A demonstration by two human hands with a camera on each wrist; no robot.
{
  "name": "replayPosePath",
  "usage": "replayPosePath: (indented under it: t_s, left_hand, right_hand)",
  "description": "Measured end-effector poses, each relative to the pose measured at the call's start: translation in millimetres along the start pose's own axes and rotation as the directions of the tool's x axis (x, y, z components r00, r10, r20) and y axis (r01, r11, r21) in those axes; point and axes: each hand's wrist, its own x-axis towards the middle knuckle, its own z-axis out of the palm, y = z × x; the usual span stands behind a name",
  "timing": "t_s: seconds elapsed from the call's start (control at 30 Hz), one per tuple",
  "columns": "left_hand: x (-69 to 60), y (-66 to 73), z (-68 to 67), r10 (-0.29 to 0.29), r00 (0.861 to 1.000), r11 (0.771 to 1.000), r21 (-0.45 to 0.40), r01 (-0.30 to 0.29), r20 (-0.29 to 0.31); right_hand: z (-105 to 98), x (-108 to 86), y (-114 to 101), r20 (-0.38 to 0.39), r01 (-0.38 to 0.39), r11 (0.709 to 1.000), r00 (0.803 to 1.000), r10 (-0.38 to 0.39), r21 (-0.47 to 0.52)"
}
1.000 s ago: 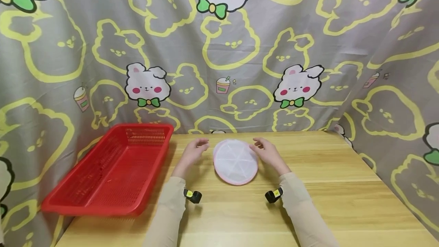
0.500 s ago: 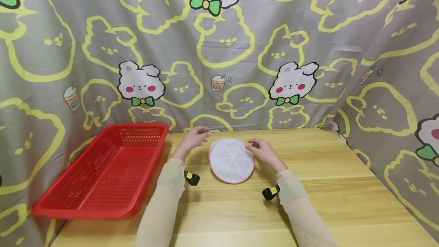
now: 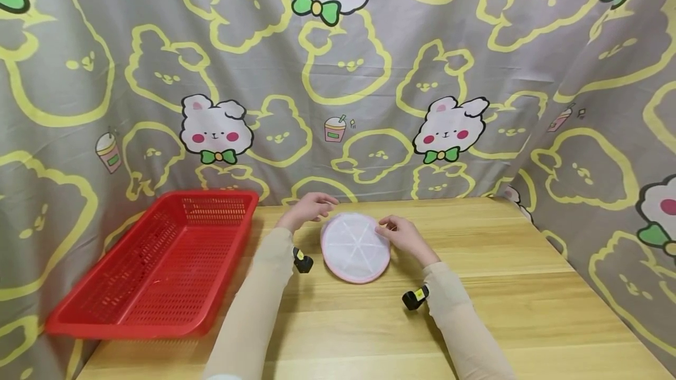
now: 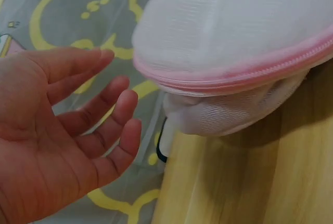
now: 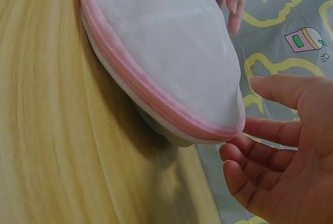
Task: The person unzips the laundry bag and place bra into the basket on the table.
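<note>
A round white mesh laundry bag with a pink zip round its rim stands on the wooden table. Its top panel shows seams that meet in the middle. My left hand hovers at the bag's far left side. In the left wrist view a gap separates these loosely bent fingers from the mesh. My right hand is at the right edge of the bag. The right wrist view has its index finger at the pink rim, apparently touching, while the thumb stays off the mesh.
A large red plastic basket with slotted walls stands on the left of the table. Behind the table hangs a grey curtain with cartoon animals. A small black camera sits on the right wrist, another on the left.
My left hand has moved up and then right, round the bag's far left side. My right hand stays by the right rim. The whole head view has shifted slightly.
</note>
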Motion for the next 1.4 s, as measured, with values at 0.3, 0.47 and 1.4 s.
replayPosePath:
  t_s: [0.3, 0.47, 1.4]
  left_hand:
    - [14.6, -8.5, 13.2, 0.012, 0.997, 0.995, 0.093, -0.019, 0.08]
    - [16.0, -11.5, 17.3, 0.044, 0.988, 0.995, 0.086, -0.058, 0.147]
    - [15.0, -20.0, 16.7, 0.143, 0.982, 0.977, 0.139, -0.16, 0.127]
  right_hand:
    - [2.0, -0.9, -1.1, -0.005, -0.006, 1.0, 1.0, 0.006, 0.004]
    - [3.1, -1.3, -1.0, 0.001, -0.015, 1.0, 1.0, 0.015, 0.001]
    - [9.7, 0.7, 3.6, 0.006, -0.051, 0.999, 0.999, 0.051, 0.001]
